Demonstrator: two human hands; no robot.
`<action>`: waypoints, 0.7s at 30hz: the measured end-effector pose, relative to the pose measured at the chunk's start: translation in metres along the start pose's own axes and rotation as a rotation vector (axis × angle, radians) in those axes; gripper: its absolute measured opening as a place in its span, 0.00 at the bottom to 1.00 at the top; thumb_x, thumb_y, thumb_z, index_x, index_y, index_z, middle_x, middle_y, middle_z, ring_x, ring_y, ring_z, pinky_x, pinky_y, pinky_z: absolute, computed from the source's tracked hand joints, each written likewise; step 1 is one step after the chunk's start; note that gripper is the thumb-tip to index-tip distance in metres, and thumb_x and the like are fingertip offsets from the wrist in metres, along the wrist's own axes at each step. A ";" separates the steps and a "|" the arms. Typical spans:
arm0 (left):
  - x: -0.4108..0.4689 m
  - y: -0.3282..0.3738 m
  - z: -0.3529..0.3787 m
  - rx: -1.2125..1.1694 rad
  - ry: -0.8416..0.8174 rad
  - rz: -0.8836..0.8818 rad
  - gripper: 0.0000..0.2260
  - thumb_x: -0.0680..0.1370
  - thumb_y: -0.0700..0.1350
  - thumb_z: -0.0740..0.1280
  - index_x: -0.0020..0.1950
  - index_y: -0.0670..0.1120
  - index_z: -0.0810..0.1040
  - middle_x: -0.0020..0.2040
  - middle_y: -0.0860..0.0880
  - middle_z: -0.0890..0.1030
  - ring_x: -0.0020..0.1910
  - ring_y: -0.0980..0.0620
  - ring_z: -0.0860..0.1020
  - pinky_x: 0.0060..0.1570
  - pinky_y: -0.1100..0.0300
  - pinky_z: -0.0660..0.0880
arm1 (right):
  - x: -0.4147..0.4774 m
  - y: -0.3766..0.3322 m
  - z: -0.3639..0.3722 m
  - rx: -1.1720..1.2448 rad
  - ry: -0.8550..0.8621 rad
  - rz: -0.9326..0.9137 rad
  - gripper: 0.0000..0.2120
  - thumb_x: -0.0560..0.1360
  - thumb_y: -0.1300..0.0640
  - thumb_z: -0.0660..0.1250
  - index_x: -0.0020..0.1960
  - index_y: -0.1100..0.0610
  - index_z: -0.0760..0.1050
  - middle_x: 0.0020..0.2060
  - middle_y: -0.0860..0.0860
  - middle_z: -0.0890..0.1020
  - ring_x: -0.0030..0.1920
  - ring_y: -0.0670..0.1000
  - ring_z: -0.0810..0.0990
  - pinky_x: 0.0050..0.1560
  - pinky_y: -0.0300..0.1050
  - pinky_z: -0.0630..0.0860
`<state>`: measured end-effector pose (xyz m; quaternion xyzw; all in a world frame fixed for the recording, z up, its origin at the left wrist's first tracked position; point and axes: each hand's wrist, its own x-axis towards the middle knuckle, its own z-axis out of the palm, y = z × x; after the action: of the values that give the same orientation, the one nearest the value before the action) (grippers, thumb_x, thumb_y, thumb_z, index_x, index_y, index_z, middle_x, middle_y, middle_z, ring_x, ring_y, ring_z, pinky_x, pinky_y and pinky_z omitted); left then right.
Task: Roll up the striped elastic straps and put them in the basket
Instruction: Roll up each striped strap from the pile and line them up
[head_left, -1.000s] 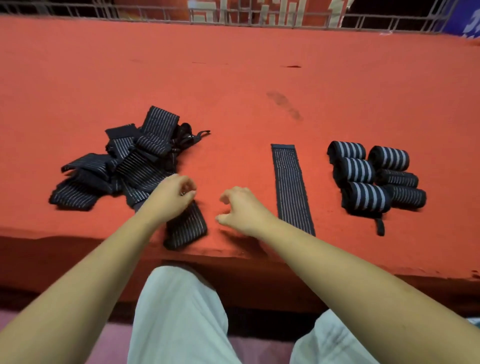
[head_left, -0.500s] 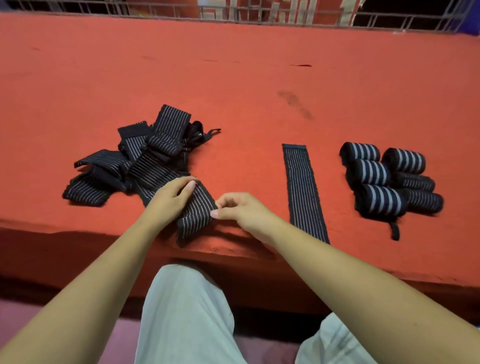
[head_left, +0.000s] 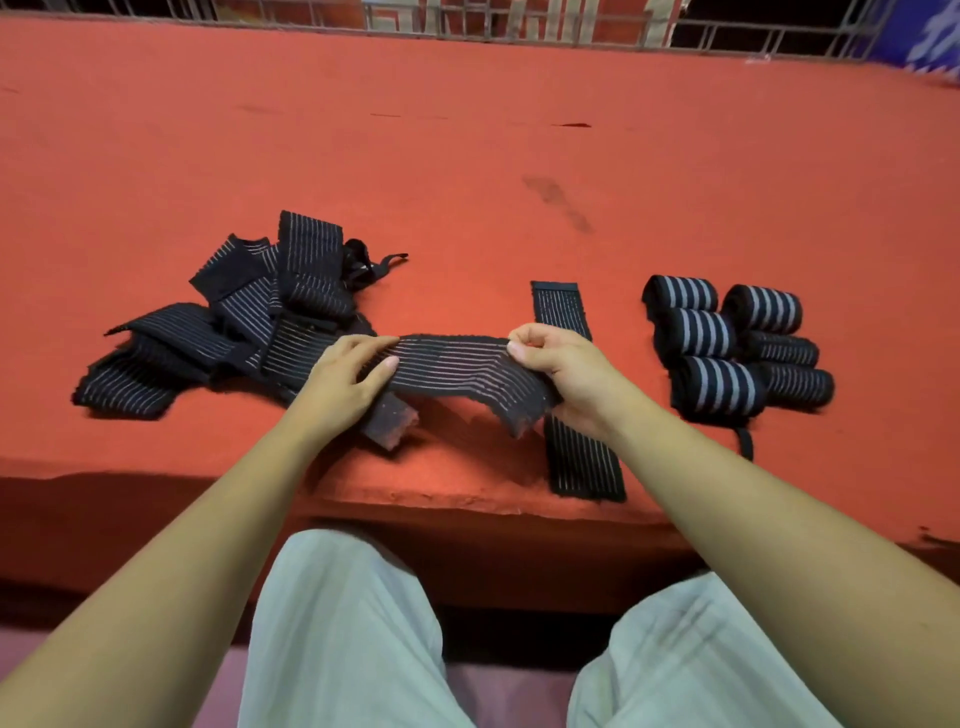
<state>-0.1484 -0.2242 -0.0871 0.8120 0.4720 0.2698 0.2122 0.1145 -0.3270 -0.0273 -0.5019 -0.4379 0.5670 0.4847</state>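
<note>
**Item:** striped elastic strap (head_left: 457, 369), black with thin pale lines.

**Location:** lifted just above the near edge of the red surface (head_left: 467, 156) and spanned crosswise between my two hands. A loose end sags beside my right hand.

**Hold:** my left hand (head_left: 343, 384) grips one part of it, fingers (head_left: 374, 343) laid over the top. My right hand (head_left: 566, 374) pinches the other part, fingers (head_left: 524, 343) curled on its far edge.

**Handling, as I judge it:** light, soft and limp, with some stretch. The ribbed weave should not slip and nothing about it looks fragile. It will likely spring loose unless rolled tight. Best taken at a short end across the full width, with the roll kept under tension.

**Adjacent:**
- To my left, touching the held strap, is a tangled pile of unrolled straps (head_left: 249, 332).
- Under my right wrist a flat strap (head_left: 576, 457) lies lengthwise, reaching the surface's near edge.
- Further right is a cluster of rolled straps (head_left: 727, 353), packed side by side.

**Beyond:** a metal railing (head_left: 519, 26) runs along the far edge.

**Basket:** not in view.
</note>
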 end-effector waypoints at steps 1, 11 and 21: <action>-0.002 0.001 0.005 -0.005 -0.014 -0.003 0.26 0.78 0.62 0.58 0.71 0.51 0.75 0.65 0.47 0.77 0.68 0.49 0.72 0.72 0.52 0.64 | 0.000 0.001 -0.003 0.036 0.027 -0.003 0.10 0.81 0.62 0.62 0.41 0.54 0.75 0.36 0.52 0.79 0.34 0.50 0.77 0.34 0.44 0.71; -0.025 0.026 0.036 0.016 0.033 0.193 0.40 0.68 0.63 0.73 0.73 0.44 0.67 0.71 0.46 0.66 0.73 0.51 0.64 0.76 0.54 0.59 | 0.015 0.015 0.003 0.695 0.275 0.140 0.12 0.84 0.59 0.56 0.57 0.66 0.73 0.49 0.61 0.82 0.49 0.60 0.83 0.49 0.55 0.81; -0.018 0.012 0.029 0.078 -0.147 0.172 0.33 0.79 0.39 0.67 0.81 0.43 0.56 0.77 0.45 0.64 0.77 0.50 0.61 0.77 0.58 0.56 | 0.024 0.015 0.021 0.351 0.527 0.231 0.13 0.80 0.61 0.57 0.39 0.51 0.72 0.35 0.48 0.73 0.32 0.50 0.74 0.27 0.39 0.71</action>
<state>-0.1295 -0.2486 -0.1062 0.8749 0.3937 0.2081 0.1904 0.0918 -0.3053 -0.0430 -0.5862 -0.1334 0.5358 0.5928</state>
